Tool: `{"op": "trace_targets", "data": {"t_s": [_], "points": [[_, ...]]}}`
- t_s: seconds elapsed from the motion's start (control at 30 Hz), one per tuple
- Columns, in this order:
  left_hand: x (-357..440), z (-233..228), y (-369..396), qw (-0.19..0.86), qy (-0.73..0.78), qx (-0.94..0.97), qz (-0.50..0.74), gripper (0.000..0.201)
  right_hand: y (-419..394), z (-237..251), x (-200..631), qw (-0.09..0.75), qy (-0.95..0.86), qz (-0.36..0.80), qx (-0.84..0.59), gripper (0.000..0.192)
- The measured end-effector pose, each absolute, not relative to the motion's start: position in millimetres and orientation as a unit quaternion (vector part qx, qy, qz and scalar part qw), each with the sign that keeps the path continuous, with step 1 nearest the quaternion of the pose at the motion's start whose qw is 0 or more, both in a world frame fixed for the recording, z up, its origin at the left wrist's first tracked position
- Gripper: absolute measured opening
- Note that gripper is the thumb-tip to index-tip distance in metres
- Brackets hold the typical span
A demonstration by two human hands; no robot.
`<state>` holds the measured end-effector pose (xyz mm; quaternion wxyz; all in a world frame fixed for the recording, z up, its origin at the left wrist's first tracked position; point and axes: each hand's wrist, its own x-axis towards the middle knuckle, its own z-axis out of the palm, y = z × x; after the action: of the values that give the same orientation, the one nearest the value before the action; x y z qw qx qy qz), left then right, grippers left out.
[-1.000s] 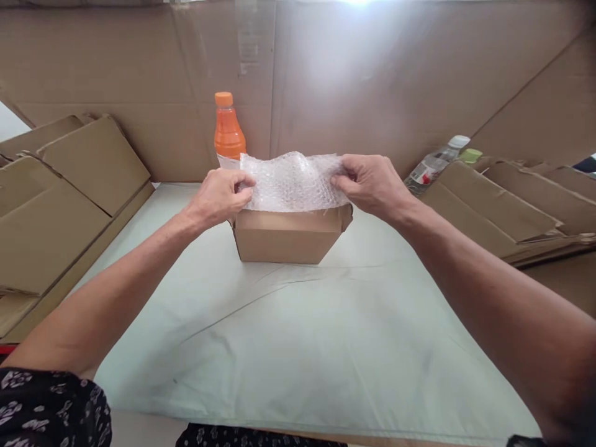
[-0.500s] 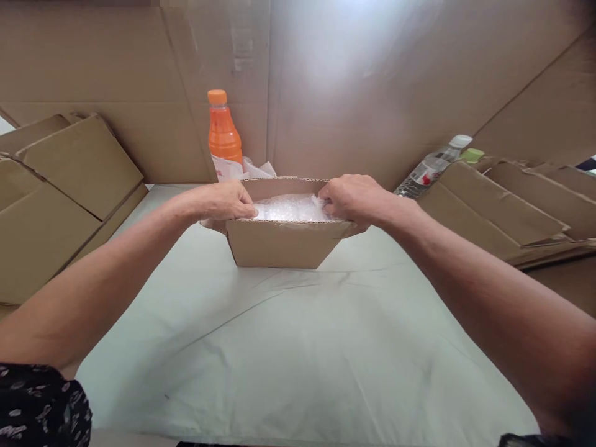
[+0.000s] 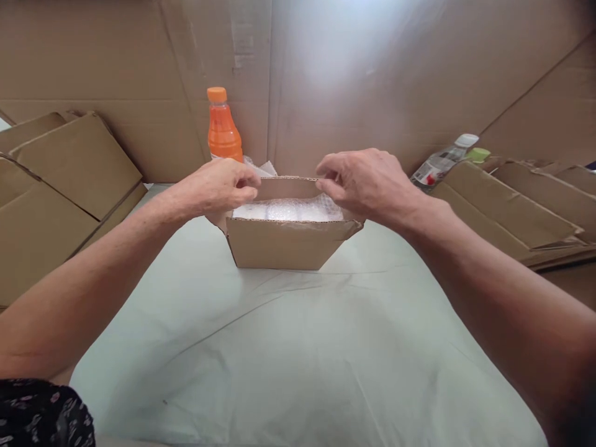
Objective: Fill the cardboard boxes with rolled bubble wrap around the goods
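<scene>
An open-topped cardboard box (image 3: 279,245) stands on the pale green cloth, with bubble wrap (image 3: 288,210) lying inside it below the rim. Over the box's left end hovers my left hand (image 3: 221,186), its fingers curled loosely and nothing visible between them. My right hand (image 3: 361,180) is above the right end, thumb and fingers apart and holding nothing. Whatever lies under the bubble wrap is hidden from me.
Behind the box's left end stands an orange drink bottle (image 3: 224,133), with a crumpled white piece (image 3: 261,166) beside it. Folded cardboard boxes (image 3: 79,167) are at the left, more cardboard (image 3: 507,202) at the right. A clear bottle (image 3: 442,162) leans there near a green cap (image 3: 478,154).
Both hands have risen out of the box and let go of the bubble wrap, which now lies flatter inside. The right hand's fingers have spread.
</scene>
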<state>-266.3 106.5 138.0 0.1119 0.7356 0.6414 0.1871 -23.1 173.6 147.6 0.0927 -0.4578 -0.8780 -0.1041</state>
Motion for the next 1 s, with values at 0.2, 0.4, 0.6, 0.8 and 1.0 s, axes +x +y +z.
{"op": "trace_targets", "data": {"t_s": [0.2, 0.4, 0.6, 0.8, 1.0], "points": [[-249.3, 119.6, 136.9, 0.254, 0.594, 0.759, 0.074, 0.019, 202.3, 134.0, -28.5, -0.088, -0.891, 0.167, -0.413, 0.031], [-257.5, 113.7, 136.4, 0.283, 0.600, 0.736, 0.135, 0.013, 191.8, 135.2, -20.7, -0.038, -0.879, 0.200, -0.432, 0.031], [-278.7, 95.1, 37.9, 0.052, 0.549, 0.596, 0.584, 0.017, 131.0, 102.6, 51.0, 0.437, -0.764, 0.125, -0.459, 0.021], [-283.1, -8.2, 10.6, 0.160, 0.613, 0.448, 0.631, 0.050, 129.3, 2.4, 76.1, 0.423, -0.709, 0.278, -0.492, 0.047], [-263.9, -37.5, 51.5, 0.300, 0.537, 0.465, 0.637, 0.046, 140.8, -17.1, 17.6, 0.366, -0.710, 0.358, -0.484, 0.057]]}}
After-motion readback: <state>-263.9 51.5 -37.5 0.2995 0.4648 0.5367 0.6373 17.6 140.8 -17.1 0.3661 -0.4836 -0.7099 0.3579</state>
